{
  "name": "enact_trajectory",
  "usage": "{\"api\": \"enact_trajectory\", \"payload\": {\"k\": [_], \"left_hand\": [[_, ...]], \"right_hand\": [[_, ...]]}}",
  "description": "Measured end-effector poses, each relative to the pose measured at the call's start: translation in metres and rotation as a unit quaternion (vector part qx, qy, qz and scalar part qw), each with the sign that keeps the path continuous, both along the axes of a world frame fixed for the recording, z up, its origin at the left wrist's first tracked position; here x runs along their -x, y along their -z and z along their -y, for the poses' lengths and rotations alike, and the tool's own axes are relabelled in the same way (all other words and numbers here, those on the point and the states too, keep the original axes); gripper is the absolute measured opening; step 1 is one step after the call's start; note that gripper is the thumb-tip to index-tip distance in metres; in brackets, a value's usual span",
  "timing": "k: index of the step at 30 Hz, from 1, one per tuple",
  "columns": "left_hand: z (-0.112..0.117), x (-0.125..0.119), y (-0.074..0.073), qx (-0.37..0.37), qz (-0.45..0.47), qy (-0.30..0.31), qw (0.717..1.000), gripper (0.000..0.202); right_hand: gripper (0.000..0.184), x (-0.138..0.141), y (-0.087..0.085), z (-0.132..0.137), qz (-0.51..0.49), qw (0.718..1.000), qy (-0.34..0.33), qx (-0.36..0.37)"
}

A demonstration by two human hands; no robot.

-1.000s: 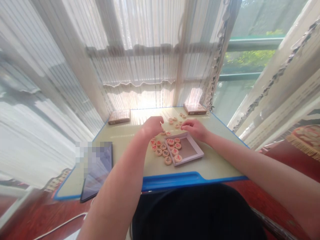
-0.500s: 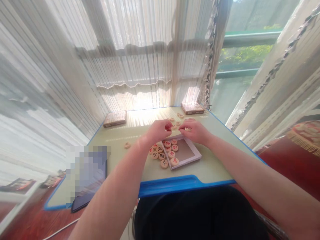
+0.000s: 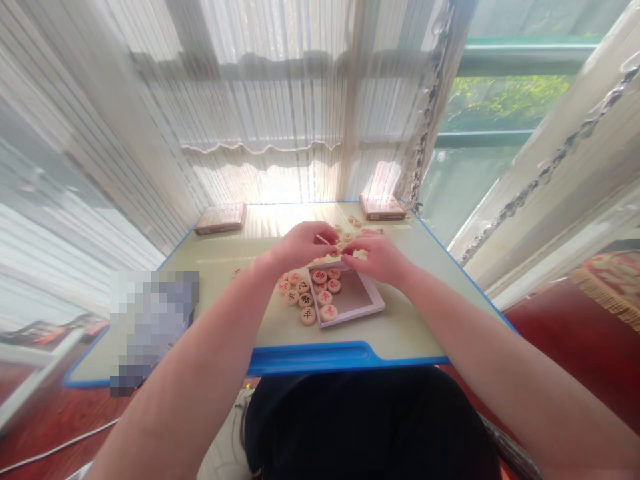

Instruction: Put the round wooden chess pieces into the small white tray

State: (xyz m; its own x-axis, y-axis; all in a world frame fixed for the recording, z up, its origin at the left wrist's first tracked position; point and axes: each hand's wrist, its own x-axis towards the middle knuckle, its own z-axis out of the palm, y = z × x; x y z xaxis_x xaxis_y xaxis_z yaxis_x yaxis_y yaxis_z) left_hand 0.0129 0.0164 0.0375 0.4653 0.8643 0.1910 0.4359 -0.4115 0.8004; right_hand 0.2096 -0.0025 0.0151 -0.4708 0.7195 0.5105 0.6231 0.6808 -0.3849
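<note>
My left hand [image 3: 311,244] hovers beyond the far left corner of a shallow white box [image 3: 356,317], its fingers curved and apart. A round wooden xiangqi piece [image 3: 334,253] lies by its fingertips. Facing it, my right hand [image 3: 374,256] is over the box's far edge, thumb and fingers apart, close to the same pieces. Several red-marked xiangqi pieces [image 3: 329,313] sit along the left side of the box. Just outside its left wall are more pieces, among them a black-marked one [image 3: 307,315]. My hands partly hide the pieces behind them.
Two flat brown boxes stand at the far corners, a left box [image 3: 220,219] and a right box [image 3: 382,207]. Loose pieces [image 3: 357,223] lie near the right one. A blurred-out device [image 3: 160,320] is at the left. The table has a blue rim [image 3: 310,359].
The view has shifted, so the table sits higher and further left. My left fingers have stretched toward the right hand, and the hands are closer together. The pieces in the box look unchanged.
</note>
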Motion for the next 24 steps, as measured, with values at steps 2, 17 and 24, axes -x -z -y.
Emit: {"api": "enact_trajectory", "payload": {"k": [2,17,24], "left_hand": [[0.0013,-0.0016,0.0000,0.021,0.046,0.009,0.999,0.024],[0.0044,-0.0021,-0.0022,0.067,0.051,-0.011,0.996,0.029],[0.0070,-0.0018,-0.0037,0.051,0.007,0.005,0.999,0.028]], "right_hand": [[0.013,0.0019,-0.0021,0.0014,-0.016,1.000,0.019,0.013],[0.024,0.0033,-0.0048,0.0031,-0.094,0.992,0.068,0.049],[0.013,0.0015,-0.0001,0.0033,-0.052,0.997,0.028,-0.042]]}}
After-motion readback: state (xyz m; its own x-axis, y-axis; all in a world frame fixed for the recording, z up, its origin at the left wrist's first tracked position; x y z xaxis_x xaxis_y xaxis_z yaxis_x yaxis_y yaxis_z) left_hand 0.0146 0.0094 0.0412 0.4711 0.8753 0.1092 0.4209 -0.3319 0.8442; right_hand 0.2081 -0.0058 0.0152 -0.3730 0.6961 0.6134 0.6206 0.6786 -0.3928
